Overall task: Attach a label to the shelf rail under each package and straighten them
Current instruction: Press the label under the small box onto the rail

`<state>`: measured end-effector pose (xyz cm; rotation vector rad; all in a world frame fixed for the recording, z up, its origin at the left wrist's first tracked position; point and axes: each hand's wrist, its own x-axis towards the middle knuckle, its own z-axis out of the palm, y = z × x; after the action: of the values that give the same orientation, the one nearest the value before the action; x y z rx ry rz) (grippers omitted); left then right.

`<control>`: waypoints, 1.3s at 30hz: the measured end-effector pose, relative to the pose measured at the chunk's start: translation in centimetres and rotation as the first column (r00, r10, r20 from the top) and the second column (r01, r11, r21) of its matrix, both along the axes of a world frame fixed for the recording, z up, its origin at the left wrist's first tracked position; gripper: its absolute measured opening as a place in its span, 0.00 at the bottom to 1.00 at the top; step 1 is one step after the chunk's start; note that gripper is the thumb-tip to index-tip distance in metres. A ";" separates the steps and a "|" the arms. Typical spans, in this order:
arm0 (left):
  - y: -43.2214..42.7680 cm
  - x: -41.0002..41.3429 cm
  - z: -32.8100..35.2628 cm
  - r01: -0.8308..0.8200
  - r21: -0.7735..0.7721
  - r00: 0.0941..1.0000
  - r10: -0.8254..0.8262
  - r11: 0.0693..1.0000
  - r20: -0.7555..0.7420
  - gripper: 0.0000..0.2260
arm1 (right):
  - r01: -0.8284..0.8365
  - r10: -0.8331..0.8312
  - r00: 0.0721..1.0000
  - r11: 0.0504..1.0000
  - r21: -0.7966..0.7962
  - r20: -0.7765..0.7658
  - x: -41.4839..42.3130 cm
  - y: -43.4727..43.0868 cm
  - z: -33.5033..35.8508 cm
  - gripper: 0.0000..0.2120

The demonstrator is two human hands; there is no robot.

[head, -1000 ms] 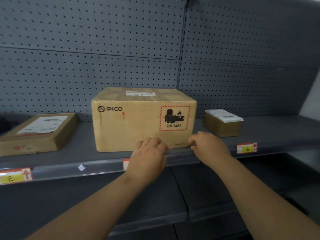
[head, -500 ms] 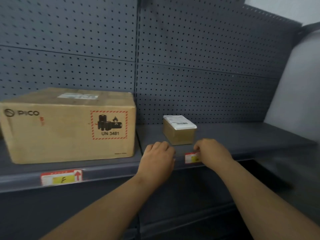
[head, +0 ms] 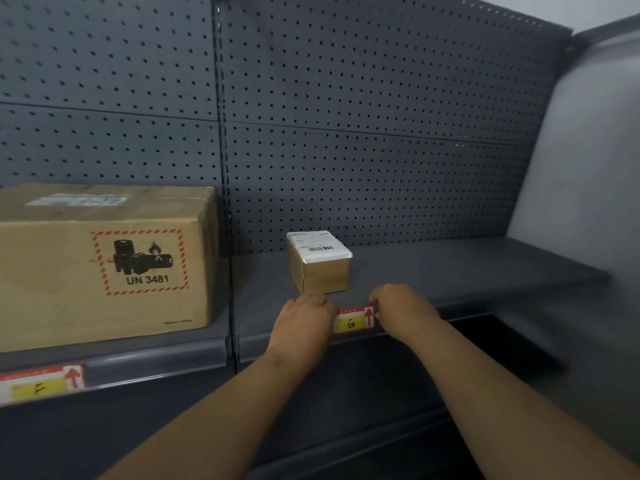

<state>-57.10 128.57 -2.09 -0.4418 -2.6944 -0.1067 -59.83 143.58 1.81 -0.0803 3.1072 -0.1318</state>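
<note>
A small brown package point(head: 320, 265) with a white shipping sticker stands on the dark shelf point(head: 450, 271). Right under it, a red and yellow label marked G point(head: 353, 320) sits in the shelf rail point(head: 433, 315). My left hand point(head: 304, 322) presses on the label's left end and my right hand point(head: 401, 311) pinches its right end. A large cardboard box point(head: 104, 265) with a UN 3481 battery sticker stands to the left, and a label marked F point(head: 41, 384) sits in the rail below it.
A grey pegboard back wall point(head: 346, 133) rises behind the shelf. An upright post point(head: 225, 202) splits the two shelf bays. A pale wall point(head: 588, 168) closes off the right side. A lower shelf point(head: 346, 427) lies beneath my arms.
The view has swung right, from the large box to the small package. Both hands left the rail under the large box and now hold the G label's ends.
</note>
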 end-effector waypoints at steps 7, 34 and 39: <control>-0.1 -0.2 0.3 0.009 -0.021 1.000 -0.009 1.000 -0.008 0.15 | -0.036 0.036 0.999 0.999 0.019 0.005 -0.6 -0.7 -0.7 0.12; -1.6 -0.8 -0.3 0.003 0.043 0.996 0.001 0.999 -0.090 0.10 | -0.159 0.155 0.986 0.985 -0.066 -0.062 0.8 -0.8 0.3 0.12; -1.6 -0.6 -0.3 0.004 0.028 0.996 -0.001 1.000 -0.093 0.09 | -0.156 0.156 0.987 0.988 0.008 0.039 0.6 -1.2 0.7 0.14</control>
<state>-57.70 127.01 -2.40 -0.4310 -2.5979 -0.1216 -59.26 142.36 2.56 -0.3154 3.0474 -0.1100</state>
